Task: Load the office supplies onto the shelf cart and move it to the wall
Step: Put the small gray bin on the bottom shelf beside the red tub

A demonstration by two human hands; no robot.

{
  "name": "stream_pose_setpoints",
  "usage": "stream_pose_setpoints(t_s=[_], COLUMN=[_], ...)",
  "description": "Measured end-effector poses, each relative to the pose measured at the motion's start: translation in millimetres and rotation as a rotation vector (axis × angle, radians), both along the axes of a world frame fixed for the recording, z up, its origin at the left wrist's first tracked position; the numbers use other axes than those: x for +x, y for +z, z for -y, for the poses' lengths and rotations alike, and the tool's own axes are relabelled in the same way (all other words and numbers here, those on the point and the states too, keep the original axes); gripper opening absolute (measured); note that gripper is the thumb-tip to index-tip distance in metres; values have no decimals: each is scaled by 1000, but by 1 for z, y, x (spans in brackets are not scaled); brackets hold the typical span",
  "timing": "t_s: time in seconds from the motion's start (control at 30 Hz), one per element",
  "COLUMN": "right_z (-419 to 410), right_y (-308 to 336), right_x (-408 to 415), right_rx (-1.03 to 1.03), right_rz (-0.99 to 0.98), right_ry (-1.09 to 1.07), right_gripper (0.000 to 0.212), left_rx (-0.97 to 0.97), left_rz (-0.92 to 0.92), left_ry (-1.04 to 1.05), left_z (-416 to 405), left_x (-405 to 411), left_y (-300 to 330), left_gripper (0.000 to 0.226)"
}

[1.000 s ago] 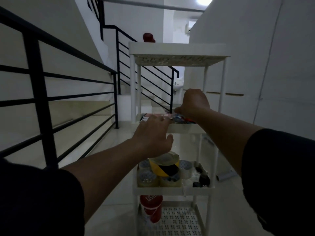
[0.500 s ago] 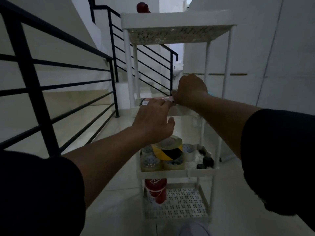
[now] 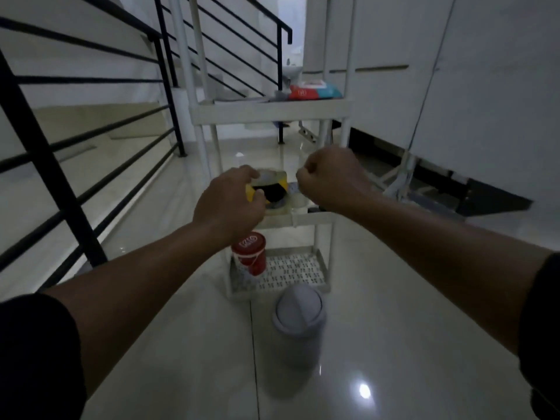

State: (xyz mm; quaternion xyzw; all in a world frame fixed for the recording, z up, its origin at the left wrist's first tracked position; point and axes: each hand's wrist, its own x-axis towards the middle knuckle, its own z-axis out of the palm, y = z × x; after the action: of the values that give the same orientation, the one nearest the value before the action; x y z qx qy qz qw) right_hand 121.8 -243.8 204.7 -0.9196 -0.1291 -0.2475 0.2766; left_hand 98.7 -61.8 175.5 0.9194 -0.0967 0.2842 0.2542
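The white shelf cart (image 3: 272, 110) stands ahead of me on the glossy floor. A red and blue packet (image 3: 315, 92) lies on its upper visible shelf. Several tape rolls, with a yellow and black tape roll (image 3: 274, 189) on top, sit on the shelf below. A red tub (image 3: 250, 253) stands on the perforated bottom shelf. My left hand (image 3: 230, 201) hovers with loosely curled, parted fingers in front of the yellow and black roll; I cannot tell whether it touches it. My right hand (image 3: 330, 177) is a closed fist beside it, holding nothing.
A small white swing-lid bin (image 3: 298, 313) stands on the floor just in front of the cart. A black stair railing (image 3: 69, 189) runs along the left. A white wall (image 3: 485, 86) lies to the right, with a dark gap (image 3: 454, 189) at its base.
Both hands have come off the rim of the packet shelf and dropped to the tape shelf's level. The view has tilted down, bringing the bin into sight.
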Motion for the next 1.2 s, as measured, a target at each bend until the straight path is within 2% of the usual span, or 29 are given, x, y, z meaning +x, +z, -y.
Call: stream_pose_setpoints(t_s=[0.1,0.17,0.2,0.27,0.37,0.5,0.63,0.7,0.9,1.07,1.2], right_z=[10,16,18,23,28,26,22,21,18,20,15], right_y=[-63,-102,-121,-155,-193,-215,-237,-254,-287,-282,-281], right_x=[-24,-41,-48,-57,-59,-54,-42,-37,-36,-11,34], right_rx=[16,-44,-91,-161,-233,-216,-298,-305,-163,-247,-322], right_rz=[-151,-274,-333,-407,-423,-387,-487,-493,-129,188,258], right_ry=[9,29,36,27,-4,31,123,156,219,202,135], right_gripper=[27,19,22,36,53,73,104,109,92,79,72], left_rx=[-130,-130,-121,-104,-70,-96,-111,-120,-179,-224,-204], left_rz=[-151,-227,-247,-286,-357,-422,-442,-442,-400,-171,-98], left_ry=[-6,-34,-52,-59,-60,-67,-61,-56,-35,-101,-136], left_z=[0,-1,-1,-1,2,7,5,2,-12,-30,-42], left_x=[-26,-39,-44,-51,-53,-48,-36,-28,-11,4,21], left_y=[-41,-67,-80,-102,-134,-163,-180,-187,-207,-218,-233], left_gripper=[35,34,32,28,37,47,47,47,45,39,39])
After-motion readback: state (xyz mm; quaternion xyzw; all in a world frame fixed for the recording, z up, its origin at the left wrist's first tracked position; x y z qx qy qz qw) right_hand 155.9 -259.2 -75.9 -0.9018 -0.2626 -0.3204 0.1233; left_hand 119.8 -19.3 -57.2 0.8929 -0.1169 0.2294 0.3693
